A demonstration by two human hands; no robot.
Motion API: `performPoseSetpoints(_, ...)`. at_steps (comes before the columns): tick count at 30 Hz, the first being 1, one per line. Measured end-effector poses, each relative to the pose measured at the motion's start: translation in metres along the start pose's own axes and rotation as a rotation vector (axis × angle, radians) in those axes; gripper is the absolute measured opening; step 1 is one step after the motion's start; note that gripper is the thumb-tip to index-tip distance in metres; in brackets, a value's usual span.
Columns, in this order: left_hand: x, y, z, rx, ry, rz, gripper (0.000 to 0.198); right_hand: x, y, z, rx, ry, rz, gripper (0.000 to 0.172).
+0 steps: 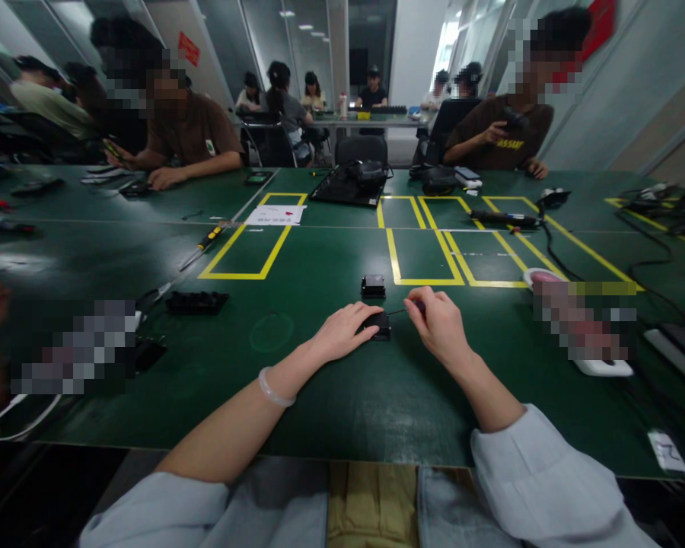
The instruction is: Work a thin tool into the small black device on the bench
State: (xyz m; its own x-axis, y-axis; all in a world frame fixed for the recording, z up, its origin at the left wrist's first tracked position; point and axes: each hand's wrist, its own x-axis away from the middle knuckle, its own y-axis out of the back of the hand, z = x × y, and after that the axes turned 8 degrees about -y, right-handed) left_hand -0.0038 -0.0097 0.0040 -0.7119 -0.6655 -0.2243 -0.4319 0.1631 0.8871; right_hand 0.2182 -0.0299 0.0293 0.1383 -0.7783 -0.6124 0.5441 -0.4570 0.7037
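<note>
My left hand (345,331) steadies a small black block-shaped part (381,327) on the green table, fingers over its back and thumb along its front. A thin dark shaft, apparently a small screwdriver (398,310), reaches from my right hand (435,323) toward the top of this part. The right fingers are pinched round its dark handle, which they mostly hide. Whether the tip touches the part I cannot tell. Just beyond stands a second black block-shaped part (373,286), apart from both hands.
Left of my hands lie a black ridged piece (197,302) and a yellow-black screwdriver (208,240). White power strips, partly blurred, flank me; the right one (605,367) has cables nearby. Across the table (325,259) are a black tray (334,187) and two seated people.
</note>
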Motion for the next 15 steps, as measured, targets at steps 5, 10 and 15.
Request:
performPoseSetpoints(5, -0.0002, -0.0016, 0.0014, -0.008, 0.000, -0.006, 0.038, -0.0004, 0.0007, 0.0001, 0.045, 0.012, 0.003, 0.020)
performPoseSetpoints(10, 0.0006, -0.0014, 0.0010, -0.012, -0.007, -0.011, 0.038, -0.0003, -0.0020, -0.0036, 0.082, -0.034, 0.011, 0.026)
performPoseSetpoints(15, 0.0013, -0.0004, -0.0007, -0.012, 0.002, -0.006, 0.038, -0.0087, 0.0004, -0.0002, 0.199, -0.096, 0.059, 0.031)
